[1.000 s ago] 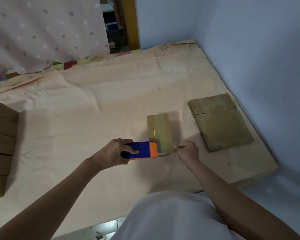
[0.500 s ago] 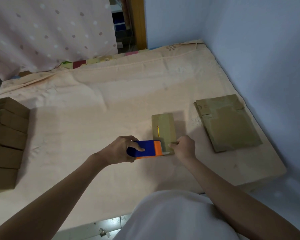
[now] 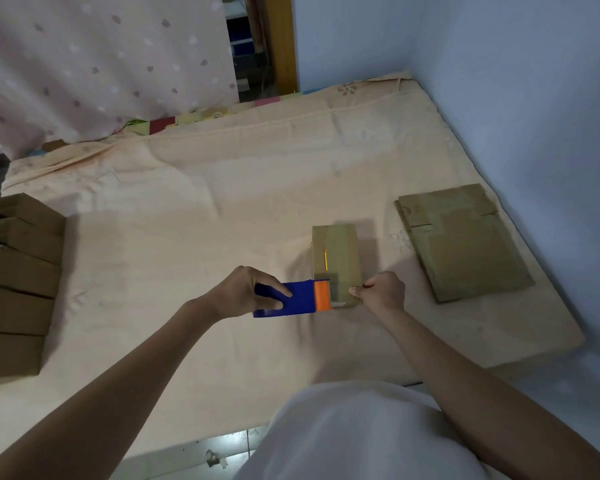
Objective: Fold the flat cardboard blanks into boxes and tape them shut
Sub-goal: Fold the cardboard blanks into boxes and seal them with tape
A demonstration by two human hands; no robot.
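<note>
Folded brown cardboard box [image 3: 336, 261], a narrow oblong with a thin yellow stripe on top, lying between the hands on the mattress [image 3: 187, 209]. Left hand [image 3: 246, 292] grips a blue-and-orange tape dispenser [image 3: 293, 298] against its near end; right hand [image 3: 383, 291] pinches the near corner. Flat blanks [image 3: 465, 244] lie beyond the right hand.

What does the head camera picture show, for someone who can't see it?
Left hand holds a blue-and-orange tape dispenser against a small cardboard box on a bed; right hand pinches the tape end. Flat blanks lie right.
</note>
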